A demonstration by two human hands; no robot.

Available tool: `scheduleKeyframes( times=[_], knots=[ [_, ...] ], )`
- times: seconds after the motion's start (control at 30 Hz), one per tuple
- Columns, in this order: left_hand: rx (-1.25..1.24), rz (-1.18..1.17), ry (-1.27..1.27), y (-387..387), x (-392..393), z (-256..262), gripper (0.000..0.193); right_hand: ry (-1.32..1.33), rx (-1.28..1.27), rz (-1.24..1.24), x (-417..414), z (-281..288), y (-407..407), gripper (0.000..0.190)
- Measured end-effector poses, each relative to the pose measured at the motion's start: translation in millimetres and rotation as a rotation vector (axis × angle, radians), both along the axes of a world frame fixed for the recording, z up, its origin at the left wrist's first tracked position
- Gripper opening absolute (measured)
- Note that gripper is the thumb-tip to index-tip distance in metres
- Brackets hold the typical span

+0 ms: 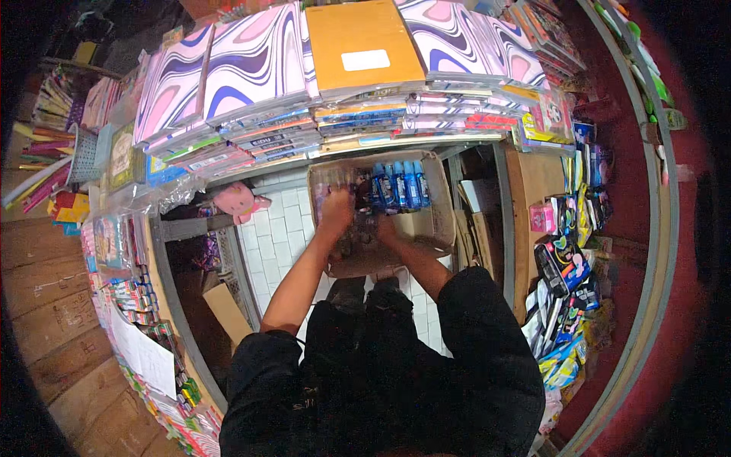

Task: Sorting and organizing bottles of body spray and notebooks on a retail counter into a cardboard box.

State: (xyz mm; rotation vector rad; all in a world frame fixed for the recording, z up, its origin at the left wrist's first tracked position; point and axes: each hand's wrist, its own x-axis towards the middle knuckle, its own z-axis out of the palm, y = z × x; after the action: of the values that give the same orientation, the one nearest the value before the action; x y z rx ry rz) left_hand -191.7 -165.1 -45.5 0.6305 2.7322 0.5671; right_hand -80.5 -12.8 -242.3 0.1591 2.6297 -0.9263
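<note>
An open cardboard box (440, 228) stands low in front of me, below the shelf of notebooks. Several blue bottles with light blue caps (401, 185) stand side by side in its far right part. My left hand (337, 208) is inside the box at the left, over clear, pinkish items that are too blurred to name. Nearer the middle, my right hand (386, 228) reaches in below the bottles, its fingers partly hidden in shadow. Whether either hand holds anything cannot be made out.
Stacked notebooks (257, 68) and an orange-covered book (365, 48) lie above the box. A pink plush toy (237, 201) is to the left over white floor tiles (274, 228). Flat cardboard (482, 240) leans at the right, near packaged goods (562, 265).
</note>
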Motion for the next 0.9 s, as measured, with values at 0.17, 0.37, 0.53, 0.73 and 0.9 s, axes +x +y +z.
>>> scheduleKeyframes(
  times=[0.17, 0.37, 0.53, 0.73, 0.9],
  knots=[
    [0.129, 0.11, 0.076, 0.9, 11.3, 13.0, 0.026, -0.022, 0.262, 0.138, -5.1, -5.9, -12.7, 0.03],
    [0.123, 0.064, -0.03, -3.2, 13.6, 5.0, 0.026, 0.124, -0.264, -0.328, 7.2, 34.0, -20.8, 0.028],
    [0.1, 0.06, -0.115, -1.0, 16.3, 6.4, 0.026, 0.187, -0.198, -0.213, 1.1, 35.5, -14.0, 0.028],
    [0.114, 0.087, 0.021, 0.4, 23.2, 12.5, 0.025, 0.234, -0.111, -0.164, 3.0, 27.4, -2.1, 0.029],
    [0.212, 0.017, 0.032, -3.9, 23.1, 15.3, 0.027, 0.27, -0.106, -0.115, 10.7, 30.1, 7.6, 0.03]
  ],
)
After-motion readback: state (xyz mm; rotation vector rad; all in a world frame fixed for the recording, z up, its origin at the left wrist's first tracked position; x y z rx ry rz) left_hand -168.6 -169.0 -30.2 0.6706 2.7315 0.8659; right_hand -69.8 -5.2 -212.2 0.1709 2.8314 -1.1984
